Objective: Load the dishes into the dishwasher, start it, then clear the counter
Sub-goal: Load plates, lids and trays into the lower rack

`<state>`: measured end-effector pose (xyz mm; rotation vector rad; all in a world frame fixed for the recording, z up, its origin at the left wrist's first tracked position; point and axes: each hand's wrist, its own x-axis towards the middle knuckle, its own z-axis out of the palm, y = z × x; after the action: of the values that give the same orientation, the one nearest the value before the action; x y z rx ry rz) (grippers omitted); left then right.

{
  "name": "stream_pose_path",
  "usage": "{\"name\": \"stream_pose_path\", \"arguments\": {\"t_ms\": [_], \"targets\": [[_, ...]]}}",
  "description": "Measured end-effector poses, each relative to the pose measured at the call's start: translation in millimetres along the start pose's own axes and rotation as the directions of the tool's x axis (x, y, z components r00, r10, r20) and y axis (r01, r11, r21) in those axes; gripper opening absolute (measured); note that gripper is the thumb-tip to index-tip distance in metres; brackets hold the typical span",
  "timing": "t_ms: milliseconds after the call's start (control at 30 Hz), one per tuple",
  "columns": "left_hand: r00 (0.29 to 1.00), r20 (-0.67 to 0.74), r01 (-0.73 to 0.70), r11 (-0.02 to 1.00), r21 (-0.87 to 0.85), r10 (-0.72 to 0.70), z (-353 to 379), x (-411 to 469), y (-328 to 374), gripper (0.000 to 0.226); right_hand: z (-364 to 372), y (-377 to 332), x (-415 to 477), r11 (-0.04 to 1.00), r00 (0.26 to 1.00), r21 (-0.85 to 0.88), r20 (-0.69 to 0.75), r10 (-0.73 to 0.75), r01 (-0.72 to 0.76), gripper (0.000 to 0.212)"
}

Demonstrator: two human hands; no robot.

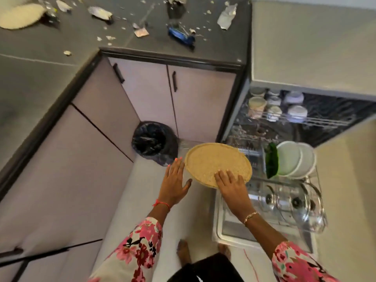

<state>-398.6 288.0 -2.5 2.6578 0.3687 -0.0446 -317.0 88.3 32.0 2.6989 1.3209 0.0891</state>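
A round tan plate (215, 161) hangs level in the air just left of the open dishwasher. My right hand (232, 184) holds its near edge, fingers flat on top and thumb hidden beneath. Beside the plate's left rim is my left hand (175, 178), with straight, spread fingers that hold nothing. The pulled-out lower rack (254, 196) carries upright white plates (295, 159), a green dish (271, 161) and glass lids (301, 204). Cups and jars (274, 106) stand in the upper rack.
A bin with a black liner (154, 141) stands in the floor corner, just beyond the plate. The dark L-shaped counter (81, 41) holds paper scraps, a blue wrapper (181, 35), torn foil (226, 16) and a pale round plate (20, 16). Closed cabinet doors run below the counter.
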Motion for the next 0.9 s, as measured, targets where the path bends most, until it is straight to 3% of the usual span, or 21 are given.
{"name": "stream_pose_path", "arguments": {"t_ms": [100,267,367,467,633,800,900], "targets": [[0.998,0.057,-0.035,0.999,0.014,0.034,36,-2,32,0.075,15,24,-38,0.992,0.984,0.066,0.144,0.100,-0.110,0.076],[0.985,0.167,-0.054,0.998,0.016,0.051,93,22,85,0.078,46,88,-72,0.951,0.953,0.219,0.258,0.158,-0.217,0.074],[0.980,0.196,-0.029,1.000,-0.004,0.029,131,53,120,0.080,77,139,-74,0.929,0.961,0.294,0.223,0.164,-0.227,0.060],[0.979,0.203,-0.012,1.000,0.008,0.010,168,87,138,0.080,108,183,-57,0.926,0.961,0.278,0.178,0.213,-0.256,0.033],[0.971,0.239,-0.030,0.997,0.064,0.013,231,141,140,0.079,158,229,-8,0.897,0.951,0.317,0.121,0.284,-0.308,0.017],[0.962,0.274,-0.040,0.995,0.090,0.014,294,190,115,0.072,214,255,45,0.608,0.835,0.595,0.223,0.504,-0.526,0.020],[0.963,0.271,-0.016,0.997,0.075,-0.005,328,210,97,0.068,246,270,70,0.615,0.826,0.597,0.154,0.541,-0.515,0.026]]}}
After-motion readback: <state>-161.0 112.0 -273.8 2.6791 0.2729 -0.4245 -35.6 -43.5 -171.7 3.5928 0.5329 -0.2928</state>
